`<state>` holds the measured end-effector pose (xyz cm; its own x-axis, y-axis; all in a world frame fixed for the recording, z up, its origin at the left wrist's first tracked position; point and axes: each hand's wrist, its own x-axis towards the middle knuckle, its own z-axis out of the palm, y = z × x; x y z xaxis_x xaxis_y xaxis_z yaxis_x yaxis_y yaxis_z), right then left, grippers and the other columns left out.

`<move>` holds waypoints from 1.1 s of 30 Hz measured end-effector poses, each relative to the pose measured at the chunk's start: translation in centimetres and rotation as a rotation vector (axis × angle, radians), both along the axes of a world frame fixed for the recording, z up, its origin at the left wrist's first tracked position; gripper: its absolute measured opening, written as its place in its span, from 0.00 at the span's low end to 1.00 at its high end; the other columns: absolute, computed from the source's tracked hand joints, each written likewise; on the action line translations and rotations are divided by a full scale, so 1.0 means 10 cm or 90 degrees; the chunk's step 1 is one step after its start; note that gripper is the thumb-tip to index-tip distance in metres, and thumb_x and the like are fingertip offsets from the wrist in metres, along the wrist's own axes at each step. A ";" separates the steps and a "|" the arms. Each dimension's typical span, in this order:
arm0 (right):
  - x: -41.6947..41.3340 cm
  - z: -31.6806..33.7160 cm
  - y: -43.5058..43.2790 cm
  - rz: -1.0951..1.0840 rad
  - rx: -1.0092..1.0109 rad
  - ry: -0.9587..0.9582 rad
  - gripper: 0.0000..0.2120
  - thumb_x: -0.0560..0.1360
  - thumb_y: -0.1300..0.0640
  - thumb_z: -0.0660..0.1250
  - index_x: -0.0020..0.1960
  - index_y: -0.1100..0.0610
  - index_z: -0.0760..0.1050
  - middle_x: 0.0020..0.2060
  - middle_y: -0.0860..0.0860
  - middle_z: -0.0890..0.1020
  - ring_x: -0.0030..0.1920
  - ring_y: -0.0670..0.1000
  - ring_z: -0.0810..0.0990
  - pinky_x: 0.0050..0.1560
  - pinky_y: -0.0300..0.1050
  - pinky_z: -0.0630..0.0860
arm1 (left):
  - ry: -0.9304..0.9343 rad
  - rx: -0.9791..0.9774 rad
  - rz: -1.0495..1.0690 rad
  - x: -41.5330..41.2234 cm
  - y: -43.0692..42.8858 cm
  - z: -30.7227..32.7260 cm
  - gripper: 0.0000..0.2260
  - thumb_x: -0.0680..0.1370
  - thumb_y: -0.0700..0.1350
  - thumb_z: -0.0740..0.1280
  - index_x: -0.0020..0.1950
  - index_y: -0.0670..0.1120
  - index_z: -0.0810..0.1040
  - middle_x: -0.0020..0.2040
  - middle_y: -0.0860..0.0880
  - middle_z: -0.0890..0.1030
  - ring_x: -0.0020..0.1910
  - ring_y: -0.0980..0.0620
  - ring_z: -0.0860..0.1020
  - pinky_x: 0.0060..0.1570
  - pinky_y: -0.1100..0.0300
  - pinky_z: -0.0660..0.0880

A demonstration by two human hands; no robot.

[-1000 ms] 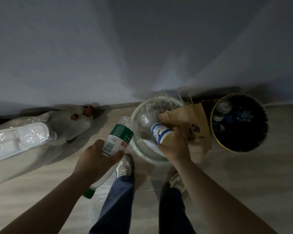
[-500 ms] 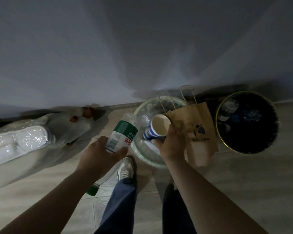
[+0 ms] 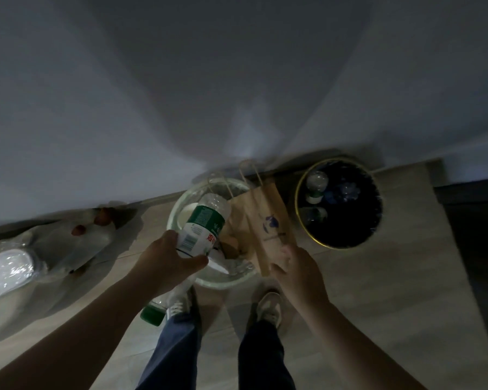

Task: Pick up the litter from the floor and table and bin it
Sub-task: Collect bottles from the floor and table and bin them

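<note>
The plastic bottle (image 3: 202,229), its green-and-white label showing a barcode and unreadable red characters, is gripped by the left hand (image 3: 164,263) over the clear-lined bin (image 3: 223,282). The right hand (image 3: 299,273) pinches a brown paper bag (image 3: 268,220) with a blue logo at that bin's right rim. Just beside it on the floor, a dark gold-rimmed bin (image 3: 297,209) holds bottles (image 3: 316,181).

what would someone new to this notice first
The left hand gripping a green-labelled plastic bottle over the clear bin at centre draws the eye first. Beside it, the right hand holds a brown paper bag at that bin's right edge. Further right stands a dark gold-rimmed bin with bottles inside.
</note>
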<state>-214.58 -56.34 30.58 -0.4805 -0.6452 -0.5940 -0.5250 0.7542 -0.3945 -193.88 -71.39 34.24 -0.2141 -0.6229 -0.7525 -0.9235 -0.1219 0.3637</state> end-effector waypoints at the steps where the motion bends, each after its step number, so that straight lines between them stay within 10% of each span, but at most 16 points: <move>1: -0.09 0.05 0.05 -0.010 0.008 0.001 0.19 0.74 0.52 0.69 0.63 0.54 0.73 0.57 0.52 0.78 0.57 0.51 0.78 0.54 0.43 0.73 | 0.003 0.011 -0.021 -0.10 0.02 0.03 0.24 0.68 0.55 0.75 0.56 0.49 0.69 0.42 0.56 0.74 0.38 0.61 0.74 0.30 0.68 0.69; 23: -1.52 0.00 1.61 -0.302 0.065 -0.092 0.21 0.75 0.52 0.69 0.66 0.55 0.71 0.59 0.53 0.78 0.58 0.50 0.77 0.55 0.44 0.75 | 0.013 0.069 -0.237 -2.72 0.87 -0.60 0.36 0.68 0.52 0.76 0.71 0.46 0.65 0.64 0.44 0.74 0.61 0.42 0.74 0.57 0.51 0.74; 28: -1.61 -0.06 1.81 -0.326 0.066 -0.099 0.20 0.76 0.53 0.69 0.66 0.55 0.71 0.59 0.53 0.78 0.56 0.49 0.78 0.54 0.41 0.76 | 0.041 -0.046 -0.294 -2.95 0.96 -0.66 0.14 0.72 0.38 0.70 0.57 0.39 0.77 0.51 0.39 0.81 0.53 0.40 0.79 0.51 0.55 0.75; 33: -1.63 -0.10 1.94 -0.351 0.073 -0.115 0.20 0.76 0.53 0.68 0.66 0.54 0.70 0.60 0.52 0.78 0.57 0.48 0.77 0.54 0.41 0.77 | 0.029 -0.090 -0.353 -3.05 1.00 -0.69 0.12 0.73 0.40 0.69 0.55 0.41 0.79 0.52 0.42 0.81 0.54 0.44 0.78 0.51 0.56 0.73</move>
<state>-230.85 -36.93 29.58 -0.6116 -0.2561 -0.7486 0.0241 0.9397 -0.3412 -224.43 -61.37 27.35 -0.5684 -0.5015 -0.6522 -0.8180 0.4293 0.3828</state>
